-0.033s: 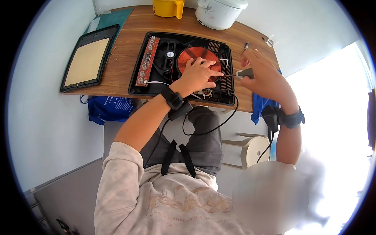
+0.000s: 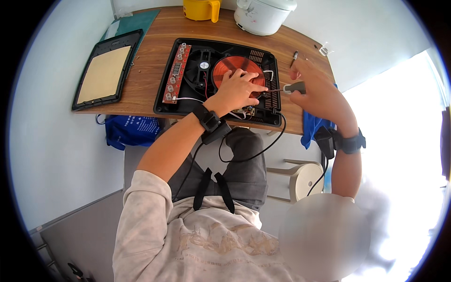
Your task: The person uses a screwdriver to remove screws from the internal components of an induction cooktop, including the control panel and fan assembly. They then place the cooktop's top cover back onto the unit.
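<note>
Opened black induction cooker base (image 2: 218, 110) sits flat on the brown wooden table (image 2: 150, 70), centre, near edge. Top cover is off: round copper-coloured coil (image 2: 235, 70) exposed right of centre, black fan (image 2: 202, 66) left of it, long red circuit board with round buttons (image 2: 176, 73) along the left side, smaller board at the near edge by the wrist.

Left hand (image 2: 237, 89) lies palm down on the coil, fingers spread and loosely bent, tips pointing right toward the vented right edge of the base. Holds nothing, only presses on the coil. Black wrist device (image 2: 209, 120) strapped on, cable hanging down from it.

Right hand (image 2: 314, 89) is at the right edge of the base, fingers curled closed around a screwdriver with dark handle (image 2: 293, 88). Shaft points left, lying roughly level, tip near the left fingertips over the vent slots. Cannot tell if the tip sits on a screw. Same kind of black strap on the right wrist.

Black power cord (image 2: 263, 145) loops off the near right corner of the base, down over the lap.

Elsewhere: black-framed glass top panel, underside up with tan backing (image 2: 105, 73), far left on the table, well apart from the base. Yellow plastic jug (image 2: 202, 9) and white rice cooker (image 2: 263, 14) at the far edge. Small dark pen-like tool (image 2: 294, 57) on the table just beyond the right hand. Blue bag (image 2: 129, 131) under the table, left; white stool (image 2: 300, 176) near right.
</note>
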Demonstrator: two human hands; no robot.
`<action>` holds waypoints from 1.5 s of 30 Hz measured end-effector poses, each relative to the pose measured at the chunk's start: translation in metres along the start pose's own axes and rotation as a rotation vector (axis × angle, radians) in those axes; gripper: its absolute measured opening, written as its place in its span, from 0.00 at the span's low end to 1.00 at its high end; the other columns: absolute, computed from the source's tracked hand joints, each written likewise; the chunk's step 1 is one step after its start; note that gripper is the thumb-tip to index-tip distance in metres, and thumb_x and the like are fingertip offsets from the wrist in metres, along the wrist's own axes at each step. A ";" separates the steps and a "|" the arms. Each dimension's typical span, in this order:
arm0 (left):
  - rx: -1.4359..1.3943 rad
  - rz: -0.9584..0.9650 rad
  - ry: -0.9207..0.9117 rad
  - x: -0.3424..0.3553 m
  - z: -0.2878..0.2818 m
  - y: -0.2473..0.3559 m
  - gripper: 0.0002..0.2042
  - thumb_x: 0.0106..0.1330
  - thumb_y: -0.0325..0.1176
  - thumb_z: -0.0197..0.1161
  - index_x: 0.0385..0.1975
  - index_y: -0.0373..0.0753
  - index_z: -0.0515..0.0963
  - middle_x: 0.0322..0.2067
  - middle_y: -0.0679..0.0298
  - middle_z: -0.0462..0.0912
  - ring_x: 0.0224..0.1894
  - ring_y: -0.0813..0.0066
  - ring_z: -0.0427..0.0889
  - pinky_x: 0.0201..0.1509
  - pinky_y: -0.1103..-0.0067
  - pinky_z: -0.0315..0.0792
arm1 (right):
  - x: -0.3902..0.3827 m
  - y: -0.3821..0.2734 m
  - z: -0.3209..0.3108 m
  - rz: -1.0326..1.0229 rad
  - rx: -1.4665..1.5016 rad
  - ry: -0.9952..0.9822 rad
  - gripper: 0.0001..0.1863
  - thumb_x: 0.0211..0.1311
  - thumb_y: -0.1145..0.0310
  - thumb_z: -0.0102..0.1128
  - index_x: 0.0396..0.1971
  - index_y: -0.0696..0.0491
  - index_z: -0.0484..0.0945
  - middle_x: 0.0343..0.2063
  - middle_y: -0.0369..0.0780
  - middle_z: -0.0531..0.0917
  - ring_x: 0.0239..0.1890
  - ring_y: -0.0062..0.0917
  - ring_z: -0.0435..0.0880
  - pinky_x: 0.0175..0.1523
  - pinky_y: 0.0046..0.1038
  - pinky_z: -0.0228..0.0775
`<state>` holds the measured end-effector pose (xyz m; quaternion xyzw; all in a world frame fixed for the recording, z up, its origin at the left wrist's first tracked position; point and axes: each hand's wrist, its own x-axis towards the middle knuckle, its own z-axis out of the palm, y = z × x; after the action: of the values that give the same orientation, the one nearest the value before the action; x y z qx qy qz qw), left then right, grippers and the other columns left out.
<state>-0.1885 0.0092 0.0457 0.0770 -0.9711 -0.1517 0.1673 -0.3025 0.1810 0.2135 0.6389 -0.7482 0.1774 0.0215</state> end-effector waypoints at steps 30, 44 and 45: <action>0.026 0.022 0.113 -0.003 0.008 -0.002 0.22 0.55 0.49 0.72 0.52 0.69 0.82 0.62 0.67 0.74 0.63 0.61 0.68 0.65 0.55 0.58 | 0.003 0.011 -0.009 0.104 0.001 -0.110 0.14 0.65 0.62 0.62 0.39 0.58 0.74 0.23 0.48 0.81 0.28 0.42 0.81 0.35 0.38 0.70; -0.007 -0.006 0.030 -0.001 0.003 0.000 0.22 0.57 0.48 0.71 0.54 0.64 0.81 0.64 0.65 0.72 0.65 0.61 0.66 0.66 0.55 0.56 | 0.015 0.007 0.003 0.105 0.057 0.053 0.12 0.64 0.67 0.55 0.42 0.56 0.68 0.27 0.48 0.81 0.28 0.38 0.80 0.36 0.37 0.71; -0.003 -0.003 0.033 -0.002 0.003 -0.001 0.22 0.57 0.48 0.71 0.54 0.64 0.81 0.64 0.65 0.72 0.64 0.61 0.66 0.66 0.55 0.56 | 0.015 0.006 0.002 0.147 0.118 0.025 0.11 0.64 0.68 0.55 0.42 0.56 0.68 0.28 0.47 0.81 0.28 0.36 0.80 0.36 0.35 0.72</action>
<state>-0.1881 0.0097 0.0424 0.0807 -0.9679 -0.1520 0.1834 -0.3104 0.1668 0.2143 0.5803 -0.7809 0.2303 -0.0201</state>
